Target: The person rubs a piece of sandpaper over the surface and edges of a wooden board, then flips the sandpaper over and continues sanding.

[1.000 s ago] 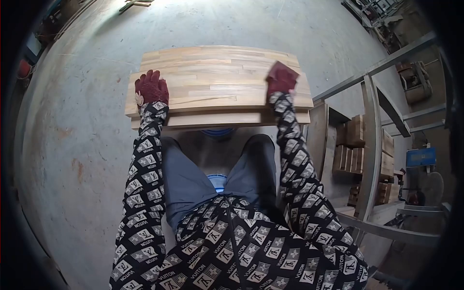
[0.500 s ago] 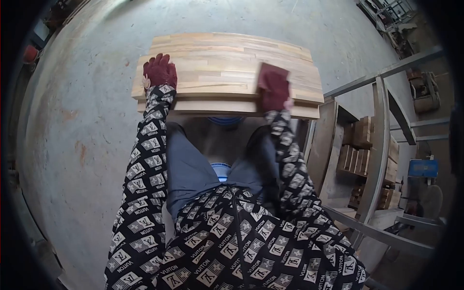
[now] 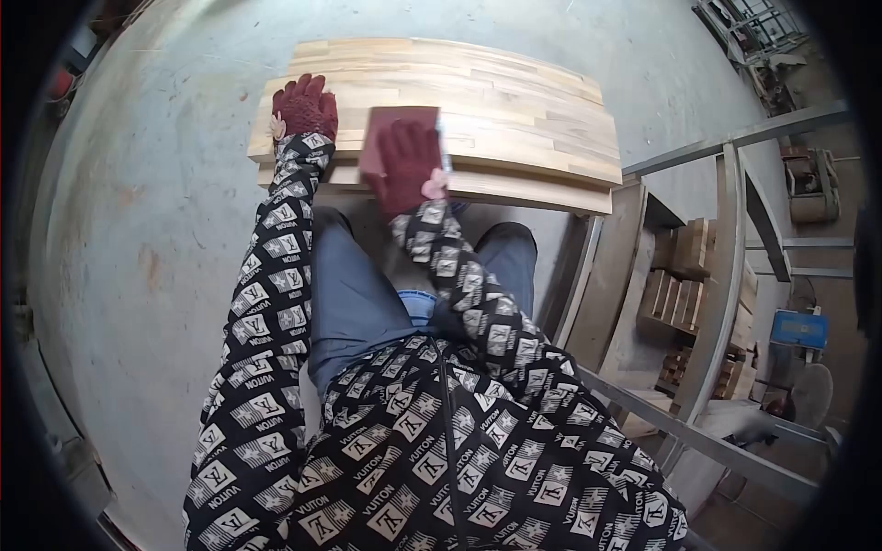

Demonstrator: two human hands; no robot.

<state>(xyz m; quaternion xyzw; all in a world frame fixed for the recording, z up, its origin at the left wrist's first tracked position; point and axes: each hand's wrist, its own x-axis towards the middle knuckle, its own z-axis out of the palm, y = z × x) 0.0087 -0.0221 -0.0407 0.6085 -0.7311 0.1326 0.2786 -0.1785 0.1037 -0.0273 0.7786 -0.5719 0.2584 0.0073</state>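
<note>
A pale wooden board (image 3: 514,106) made of glued strips lies flat in front of me, on top of another board (image 3: 542,189) whose near edge shows beneath it. My left hand (image 3: 307,106), in a dark red knitted glove, rests with spread fingers on the left end of the top board. Under my right hand (image 3: 409,165), gloved the same way, is a reddish-brown sheet of sandpaper (image 3: 402,113), pressed against the board left of its middle near the front edge. The hand is slightly blurred, and its palm hides part of the sheet.
To the right stands a metal frame (image 3: 730,239) with stacked wood pieces (image 3: 675,298) inside it. Beyond it are a blue box (image 3: 799,328) and a round fan-like disc (image 3: 812,395). A blue round object (image 3: 418,306) shows between my legs. Concrete floor (image 3: 165,184) surrounds the boards.
My right hand has swept left across the board with the sandpaper, from the right part to left of the middle. My left hand stays on the board's left end. The view has shifted slightly.
</note>
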